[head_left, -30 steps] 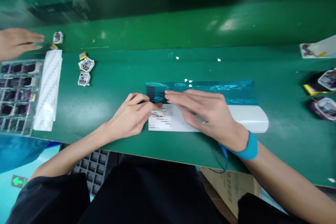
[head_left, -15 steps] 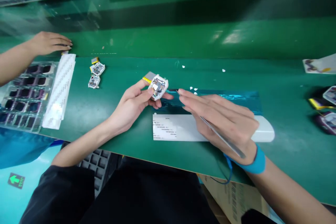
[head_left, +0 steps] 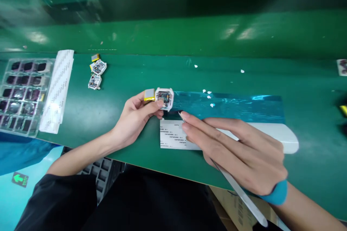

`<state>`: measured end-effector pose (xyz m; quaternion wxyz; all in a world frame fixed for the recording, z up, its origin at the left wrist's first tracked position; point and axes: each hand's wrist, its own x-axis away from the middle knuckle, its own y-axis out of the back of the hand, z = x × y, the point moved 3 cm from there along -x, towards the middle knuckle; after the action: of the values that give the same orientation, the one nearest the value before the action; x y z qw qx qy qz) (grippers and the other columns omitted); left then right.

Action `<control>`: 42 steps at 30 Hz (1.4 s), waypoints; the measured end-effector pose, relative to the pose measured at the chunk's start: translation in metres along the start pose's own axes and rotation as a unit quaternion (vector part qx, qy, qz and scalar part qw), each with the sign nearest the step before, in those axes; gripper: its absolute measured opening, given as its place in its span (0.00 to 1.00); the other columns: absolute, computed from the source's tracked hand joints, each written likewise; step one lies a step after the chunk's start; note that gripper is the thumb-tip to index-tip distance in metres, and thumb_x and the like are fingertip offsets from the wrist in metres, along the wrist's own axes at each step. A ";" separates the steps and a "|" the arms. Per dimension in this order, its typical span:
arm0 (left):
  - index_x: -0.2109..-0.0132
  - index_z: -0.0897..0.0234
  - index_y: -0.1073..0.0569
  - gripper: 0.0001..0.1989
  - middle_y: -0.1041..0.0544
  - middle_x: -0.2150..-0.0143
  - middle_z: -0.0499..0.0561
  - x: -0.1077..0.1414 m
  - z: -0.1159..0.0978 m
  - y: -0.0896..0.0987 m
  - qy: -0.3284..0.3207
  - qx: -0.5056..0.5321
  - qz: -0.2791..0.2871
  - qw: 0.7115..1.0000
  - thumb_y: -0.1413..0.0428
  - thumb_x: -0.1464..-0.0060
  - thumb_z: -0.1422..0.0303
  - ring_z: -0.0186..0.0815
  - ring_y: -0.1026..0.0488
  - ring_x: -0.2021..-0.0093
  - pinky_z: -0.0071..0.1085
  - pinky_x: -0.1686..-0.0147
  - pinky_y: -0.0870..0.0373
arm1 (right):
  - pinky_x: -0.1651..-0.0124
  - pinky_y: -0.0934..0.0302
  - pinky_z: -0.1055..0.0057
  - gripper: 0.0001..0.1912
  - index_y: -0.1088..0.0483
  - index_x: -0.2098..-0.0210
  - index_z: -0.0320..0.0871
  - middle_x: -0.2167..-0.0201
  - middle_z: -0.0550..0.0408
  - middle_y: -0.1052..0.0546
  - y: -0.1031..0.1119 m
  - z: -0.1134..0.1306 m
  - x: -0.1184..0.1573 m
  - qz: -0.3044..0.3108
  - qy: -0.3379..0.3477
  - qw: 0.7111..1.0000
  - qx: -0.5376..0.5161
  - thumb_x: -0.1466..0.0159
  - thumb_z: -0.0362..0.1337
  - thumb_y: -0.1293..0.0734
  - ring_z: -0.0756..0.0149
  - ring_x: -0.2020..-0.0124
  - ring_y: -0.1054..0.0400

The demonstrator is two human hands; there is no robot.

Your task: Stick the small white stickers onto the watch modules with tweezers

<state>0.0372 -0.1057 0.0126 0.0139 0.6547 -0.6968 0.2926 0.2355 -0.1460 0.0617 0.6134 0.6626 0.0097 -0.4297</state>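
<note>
My left hand [head_left: 135, 117] holds a small white square device [head_left: 164, 98] with its circuit board exposed and a yellow-edged battery [head_left: 149, 95] hanging at its left side. It is held just above the green table [head_left: 130, 79]. My right hand [head_left: 238, 151] grips metal tweezers [head_left: 238, 191]; their tip [head_left: 180, 113] rests just below the device, at the top edge of a white label sheet [head_left: 173, 135]. A blue film strip [head_left: 233, 106] lies behind the sheet. A blue strap circles my right wrist.
Two more open devices [head_left: 96, 74] lie at the back left, next to a white paper strip [head_left: 56, 90] and a clear tray [head_left: 18, 95] of dark parts. Small white bits dot the table. A green conveyor belt [head_left: 189, 32] runs behind.
My left hand picked the device up off the sheet and now holds it lower, near the tweezers' tip. Another person's hand at the far left has gone from view.
</note>
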 end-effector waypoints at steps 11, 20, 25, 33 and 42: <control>0.74 0.65 0.30 0.12 0.25 0.76 0.44 0.006 0.001 -0.004 0.020 0.002 -0.002 1.000 0.33 0.53 0.73 0.28 0.27 0.77 0.26 0.73 0.28 | 0.69 0.32 0.64 0.11 0.21 0.54 0.39 0.50 0.50 0.19 -0.008 0.005 -0.003 -0.001 0.072 0.997 0.041 0.30 0.27 0.36 0.62 0.64 0.23; 0.73 0.64 0.30 0.11 0.23 0.75 0.45 0.010 -0.002 -0.003 0.006 -0.043 0.011 0.999 0.34 0.51 0.72 0.29 0.27 0.76 0.28 0.72 0.29 | 0.72 0.32 0.64 0.13 0.21 0.52 0.40 0.48 0.48 0.21 -0.006 0.009 -0.002 0.053 0.086 0.994 0.051 0.31 0.27 0.36 0.62 0.64 0.23; 0.74 0.64 0.29 0.12 0.24 0.77 0.45 0.011 -0.002 -0.004 -0.011 -0.054 0.009 0.998 0.33 0.50 0.71 0.29 0.27 0.77 0.28 0.71 0.29 | 0.72 0.33 0.64 0.13 0.22 0.51 0.35 0.48 0.46 0.21 -0.006 0.009 -0.004 0.040 0.090 0.994 0.049 0.31 0.27 0.36 0.63 0.66 0.23; 0.75 0.64 0.29 0.14 0.25 0.76 0.44 0.011 -0.003 -0.004 -0.037 -0.065 0.002 0.997 0.29 0.55 0.71 0.28 0.28 0.77 0.26 0.73 0.29 | 0.75 0.37 0.65 0.10 0.20 0.55 0.35 0.52 0.44 0.18 -0.010 0.013 -0.004 0.031 0.117 0.991 0.061 0.33 0.29 0.32 0.64 0.69 0.25; 0.75 0.64 0.30 0.16 0.26 0.77 0.44 0.011 -0.001 -0.004 -0.033 -0.083 -0.003 0.996 0.29 0.54 0.68 0.28 0.28 0.78 0.28 0.73 0.29 | 0.74 0.38 0.65 0.09 0.20 0.55 0.36 0.52 0.44 0.18 -0.010 0.013 -0.004 0.035 0.124 0.989 0.073 0.34 0.30 0.31 0.64 0.69 0.26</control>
<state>0.0388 -0.1153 0.0191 0.0459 0.6631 -0.7166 0.2116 0.2204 -0.1525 0.0572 0.5721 0.7539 0.0311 -0.3215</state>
